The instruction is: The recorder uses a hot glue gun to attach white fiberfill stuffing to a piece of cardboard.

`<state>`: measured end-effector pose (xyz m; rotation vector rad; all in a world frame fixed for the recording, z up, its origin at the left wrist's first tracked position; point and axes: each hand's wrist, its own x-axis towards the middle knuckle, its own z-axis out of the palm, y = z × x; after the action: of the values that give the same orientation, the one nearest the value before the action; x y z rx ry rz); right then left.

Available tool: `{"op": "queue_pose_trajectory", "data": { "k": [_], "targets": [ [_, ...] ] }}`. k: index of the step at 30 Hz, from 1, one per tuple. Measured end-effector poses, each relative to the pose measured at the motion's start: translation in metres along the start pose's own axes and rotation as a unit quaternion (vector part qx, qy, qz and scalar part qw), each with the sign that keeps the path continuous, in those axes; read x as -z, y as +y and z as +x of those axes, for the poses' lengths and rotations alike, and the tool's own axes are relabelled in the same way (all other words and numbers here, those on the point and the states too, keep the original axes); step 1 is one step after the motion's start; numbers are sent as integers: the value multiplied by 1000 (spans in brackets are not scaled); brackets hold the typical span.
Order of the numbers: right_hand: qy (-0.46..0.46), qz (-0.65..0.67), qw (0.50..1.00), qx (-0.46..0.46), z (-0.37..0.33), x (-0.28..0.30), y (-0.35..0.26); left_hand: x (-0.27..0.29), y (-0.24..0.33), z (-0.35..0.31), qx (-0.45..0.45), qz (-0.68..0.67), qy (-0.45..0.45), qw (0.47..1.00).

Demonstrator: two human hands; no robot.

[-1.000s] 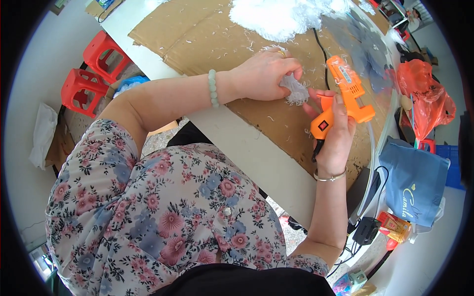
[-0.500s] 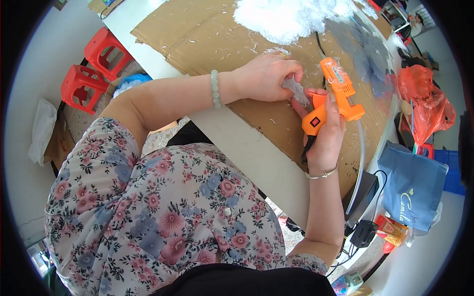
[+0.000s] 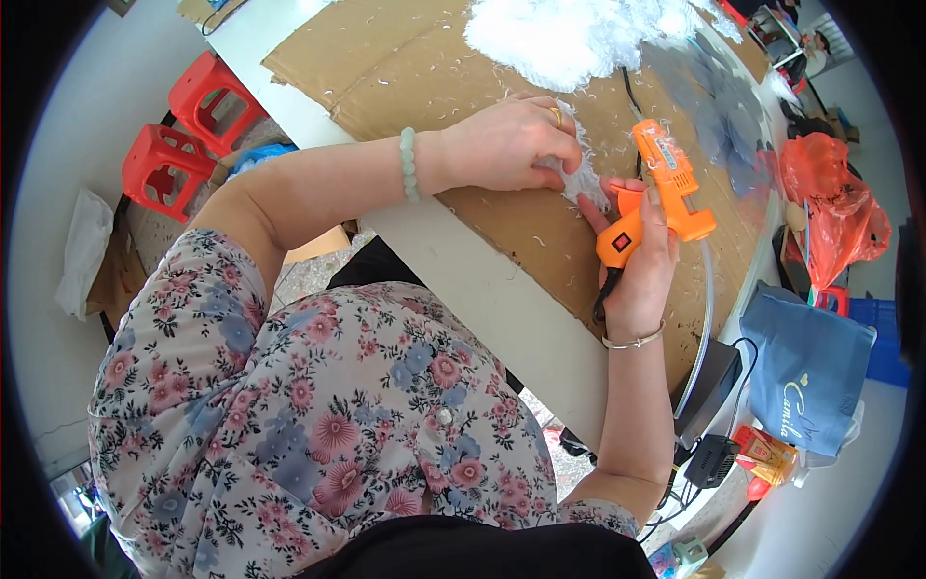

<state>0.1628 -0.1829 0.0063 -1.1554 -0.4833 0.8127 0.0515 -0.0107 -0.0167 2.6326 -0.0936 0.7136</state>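
Observation:
In my right hand [image 3: 644, 270] is an orange hot glue gun [image 3: 666, 164], my fingers wrapped round its handle. Its nozzle points toward the far side of the table, and a long translucent glue stick [image 3: 707, 289] trails from its back end toward me. My left hand [image 3: 511, 145] is curled with thumb and forefinger closed at the edge of a small white fringed piece [image 3: 584, 179]. This piece lies between both hands over the cardboard [image 3: 511, 227]. Fingertips of my right hand reach its near right end. Some left fingers are hidden behind the hand.
A fluffy white heap [image 3: 559, 43] sits at the far side of the cardboard, among scattered white threads. Red stools [image 3: 169, 169] stand at the left. On the right are a red plastic bag [image 3: 830, 207], a blue bag [image 3: 805, 367] and a black power adapter [image 3: 712, 458] with cables.
My left hand has drawn slightly left and its fingers have loosened a little, so more of the white fringed piece shows. The right hand keeps its hold on the glue gun.

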Motion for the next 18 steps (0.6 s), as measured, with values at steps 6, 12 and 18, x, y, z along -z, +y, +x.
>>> {"op": "queue_pose_trajectory", "data": {
  "k": [6, 12, 18],
  "targets": [
    [-4, -5, 1000, -3, 2, -6, 3, 3, -1, -4, 16, 43, -22, 999],
    [-5, -5, 1000, 0, 2, -5, 3, -8, -1, 2, 22, 95, -8, 995],
    [-19, 19, 999, 19, -1, -6, 3, -11, -3, 6, 31, 138, -33, 989]
  ]
}}
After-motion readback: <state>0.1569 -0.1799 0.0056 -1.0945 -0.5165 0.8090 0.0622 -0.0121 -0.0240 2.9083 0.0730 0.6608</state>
